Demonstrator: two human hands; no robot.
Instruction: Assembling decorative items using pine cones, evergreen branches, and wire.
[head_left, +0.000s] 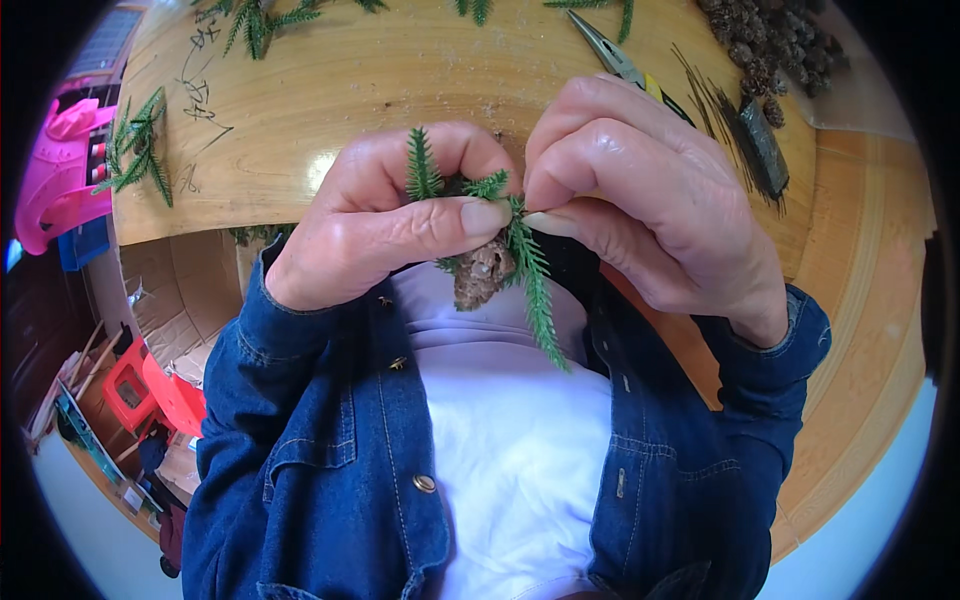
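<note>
Pine cone (483, 272) with green sprigs (530, 275), pinched between both hands' grips, left hand (385, 225), right hand (650, 195)

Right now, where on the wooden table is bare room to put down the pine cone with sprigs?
The widest bare patch on the table lies above the left hand, between the left sprigs and the pliers. The right end is crowded: cone pile and wire bundle.

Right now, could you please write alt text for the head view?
Both hands, left and right, pinch green sprigs against a brown pine cone above a wooden table. Pliers and more cones lie behind.
</note>
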